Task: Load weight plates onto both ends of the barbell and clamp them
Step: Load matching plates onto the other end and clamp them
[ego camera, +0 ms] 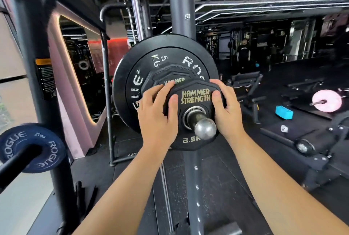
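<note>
Two grips, one plate: my left grip [158, 114] takes the 2.5 kg plate [195, 97] at its nine o'clock edge and my right grip [226, 110] takes it at three o'clock. On each side the fingers curl over the rim and the thumb lies flat on the printed face, so both grips are closed on the plate and neither is free. The plate is already threaded on the barbell sleeve [204, 128]. The sleeve's steel end pokes through the bore and points back toward me, at about five o'clock from the plate's centre. The sleeve's long axis therefore runs from that end cap away from me, toward eleven o'clock. There the second small plate [170, 78] shows behind the held one, in front of the 5 kg plate [188, 61] and the large plate [120, 83]. The held plate appears to stand a little out from the second small plate rather than flush against it, though the gap itself is hidden behind the rim. The coming move, as I judge it, is a straight push along that axis, away from me, with both grips pressing evenly so the bore does not bind. Both grips are about equally near. No clamp is in view on this end.
</note>
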